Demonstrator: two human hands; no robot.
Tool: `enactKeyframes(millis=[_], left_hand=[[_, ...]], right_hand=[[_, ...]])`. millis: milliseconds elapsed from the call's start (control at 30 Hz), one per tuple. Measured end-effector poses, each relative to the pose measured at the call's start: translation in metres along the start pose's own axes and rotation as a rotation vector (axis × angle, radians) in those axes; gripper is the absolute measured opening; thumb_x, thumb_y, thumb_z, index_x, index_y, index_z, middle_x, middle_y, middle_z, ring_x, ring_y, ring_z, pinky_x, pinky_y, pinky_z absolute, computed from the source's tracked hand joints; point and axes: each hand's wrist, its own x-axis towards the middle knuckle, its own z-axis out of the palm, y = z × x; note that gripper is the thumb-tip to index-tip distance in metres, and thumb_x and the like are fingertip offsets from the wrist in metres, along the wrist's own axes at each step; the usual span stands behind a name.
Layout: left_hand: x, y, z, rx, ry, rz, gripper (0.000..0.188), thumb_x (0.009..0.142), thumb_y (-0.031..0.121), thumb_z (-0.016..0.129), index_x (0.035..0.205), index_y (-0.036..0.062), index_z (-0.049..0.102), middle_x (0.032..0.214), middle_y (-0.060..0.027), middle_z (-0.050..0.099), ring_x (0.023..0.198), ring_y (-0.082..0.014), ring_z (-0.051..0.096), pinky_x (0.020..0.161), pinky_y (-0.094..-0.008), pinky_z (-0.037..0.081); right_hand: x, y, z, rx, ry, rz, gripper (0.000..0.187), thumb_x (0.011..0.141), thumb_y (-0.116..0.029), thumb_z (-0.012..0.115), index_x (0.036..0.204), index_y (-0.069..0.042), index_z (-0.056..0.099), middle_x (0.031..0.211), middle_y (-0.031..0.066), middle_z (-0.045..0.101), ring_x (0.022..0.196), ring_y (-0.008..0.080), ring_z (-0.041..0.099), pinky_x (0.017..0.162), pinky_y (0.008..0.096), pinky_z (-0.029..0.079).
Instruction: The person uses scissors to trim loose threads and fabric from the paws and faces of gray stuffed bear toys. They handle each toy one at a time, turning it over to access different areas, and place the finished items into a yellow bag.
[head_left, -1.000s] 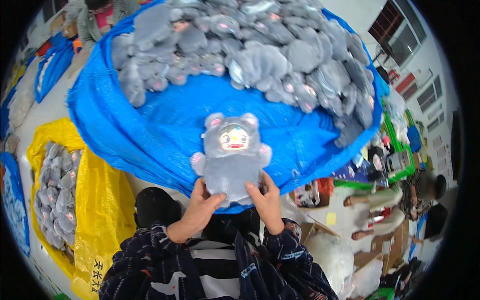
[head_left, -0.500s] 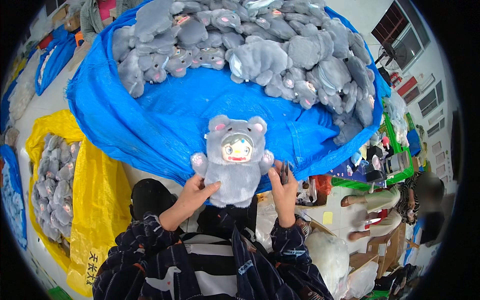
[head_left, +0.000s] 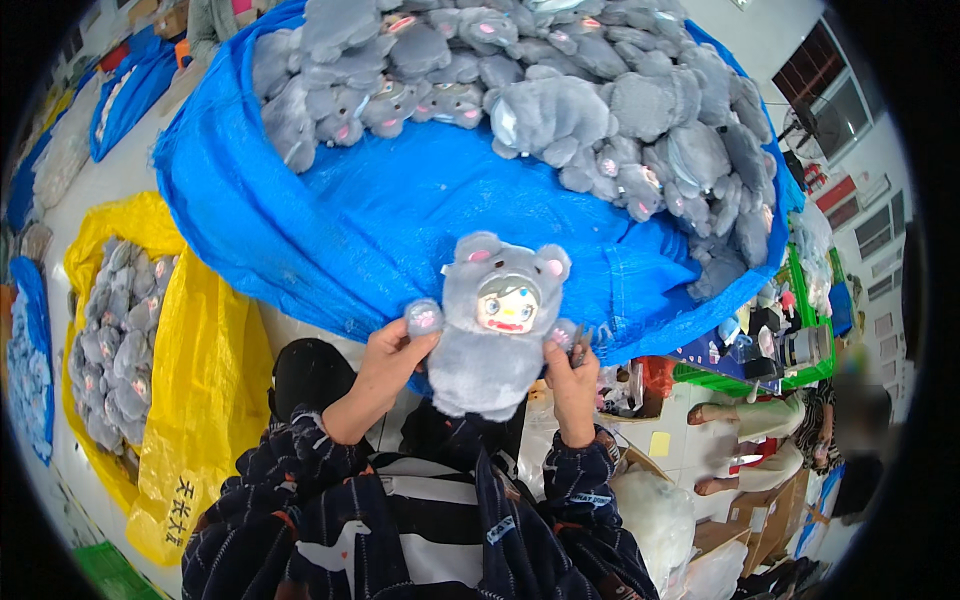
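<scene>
A grey plush bear [head_left: 478, 370] with pink inner ears, pink paw pads and a doll face in its hood hangs upright before me, leaning slightly right. My left hand [head_left: 392, 368] pinches its paw on the left side between thumb and fingers. On the other side, my right hand [head_left: 573, 390] grips the opposite paw. Small metal snips [head_left: 581, 346] stick up from the right hand's fingers; their lower part is hidden in the hand. Just beyond the bear lies a large blue sack [head_left: 400, 205], heaped at its far side with similar grey plush pieces [head_left: 550, 115].
A yellow sack [head_left: 215, 370] with more grey plush stands at the left. Green crates [head_left: 800, 375] with assorted items are at the right, near another person's legs [head_left: 750, 420]. Clear plastic bags [head_left: 655, 515] and cardboard boxes [head_left: 770, 510] lie at the lower right.
The bear has shifted a little to the right in view and tilted. My right hand's fingers have closed around its paw; the left hand now pinches the other paw.
</scene>
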Motion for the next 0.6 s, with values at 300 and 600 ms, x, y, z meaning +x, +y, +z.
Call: enactKeyframes(millis=[300, 600], left_hand=[[-0.006, 0.013, 0.011, 0.058, -0.032, 0.111, 0.022, 0.086, 0.015, 0.067, 0.104, 0.0018, 0.062, 0.079, 0.001, 0.061, 0.059, -0.0035, 0.052, 0.047, -0.0188, 0.041], [-0.003, 0.038, 0.028, 0.052, -0.126, 0.168, 0.015, 0.088, 0.014, 0.065, 0.097, 0.0021, 0.061, 0.075, 0.0029, 0.056, 0.06, -0.0014, 0.05, 0.048, -0.0191, 0.039]], right_hand=[[-0.004, -0.02, 0.011, -0.378, 0.24, -0.335, 0.031, 0.092, -0.014, 0.055, 0.117, 0.004, 0.054, 0.093, 0.0074, 0.054, 0.084, 0.0169, 0.052, 0.076, 0.0276, 0.043], [-0.013, -0.084, 0.051, -0.853, -0.119, -0.901, 0.04, 0.071, -0.016, 0.077, 0.108, -0.006, 0.064, 0.089, 0.0073, 0.06, 0.072, 0.0232, 0.06, 0.06, 0.0331, 0.049]])
